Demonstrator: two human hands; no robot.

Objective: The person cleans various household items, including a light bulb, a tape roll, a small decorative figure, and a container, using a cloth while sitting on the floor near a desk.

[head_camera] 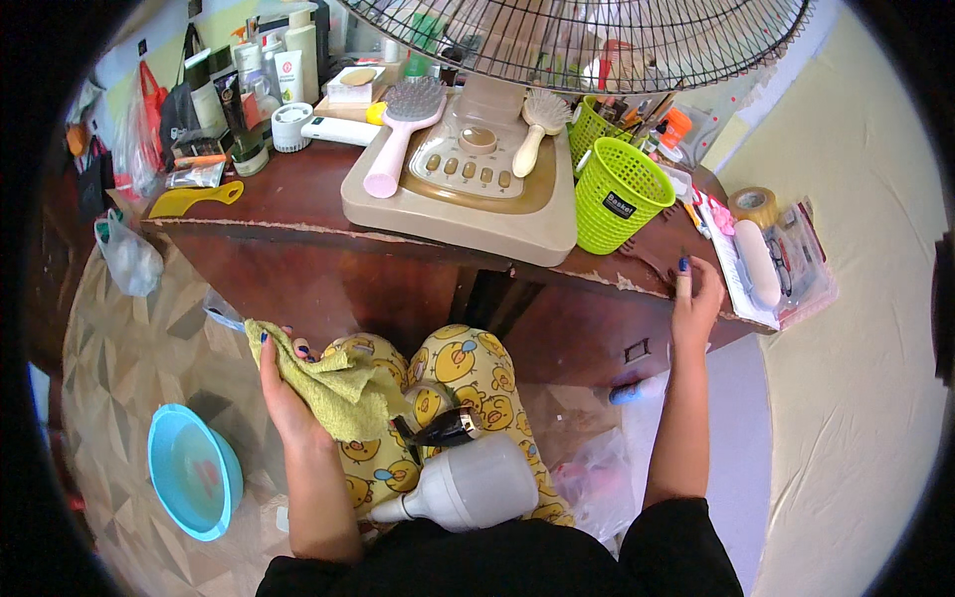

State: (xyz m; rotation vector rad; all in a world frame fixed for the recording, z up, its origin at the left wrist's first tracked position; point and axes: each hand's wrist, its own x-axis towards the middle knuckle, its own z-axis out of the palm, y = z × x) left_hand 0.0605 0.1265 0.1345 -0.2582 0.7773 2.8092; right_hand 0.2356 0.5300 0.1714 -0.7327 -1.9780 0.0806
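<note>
A yellow-green cloth is held in my left hand, above my lap. My right hand is at the dresser's front edge, thumb and index finger close together; whether something small is between them I cannot tell. Just left of it a brown comb-like item lies on the dresser, partly beside the green plastic basket. In my lap rest a white bulb-shaped object, a dark glossy bottle and a round clear container. A pink paddle hairbrush and a cream brush lie on the fan base.
The fan's wire grille overhangs the dresser, whose front edge is chipped. Cosmetic bottles crowd its left side, near a yellow comb. Tape and a pale case lie right. A blue basin stands on the floor.
</note>
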